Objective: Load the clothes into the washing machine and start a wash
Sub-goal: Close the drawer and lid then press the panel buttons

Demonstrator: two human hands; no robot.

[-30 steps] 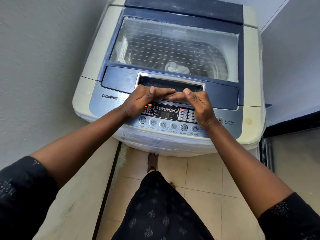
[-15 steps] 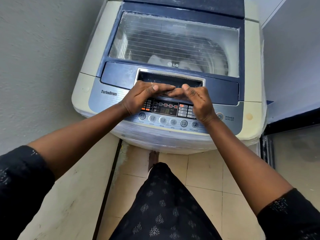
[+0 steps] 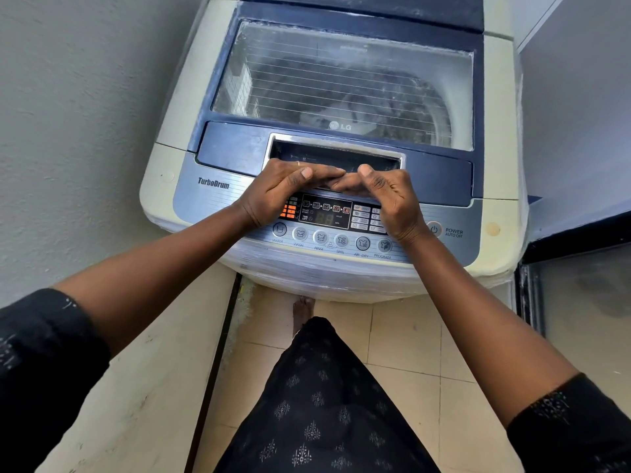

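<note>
the clothes show as a dim dark heap in the drum of the washing machine, seen through the glass of the closed lid, at twelve o'clock from the hands. the lid looks stiff and fairly light, probably hinged at its far side; the place to take it is the handle recess in its front edge. the left hand and right hand meet there, fingers laid nearly straight and tip to tip along the front lip, thumbs on top; whether any fingertip hooks under the lip i cannot tell. the control panel lies at six o'clock of the hands, the power button at four o'clock. a wall stands at nine o'clock.
</note>
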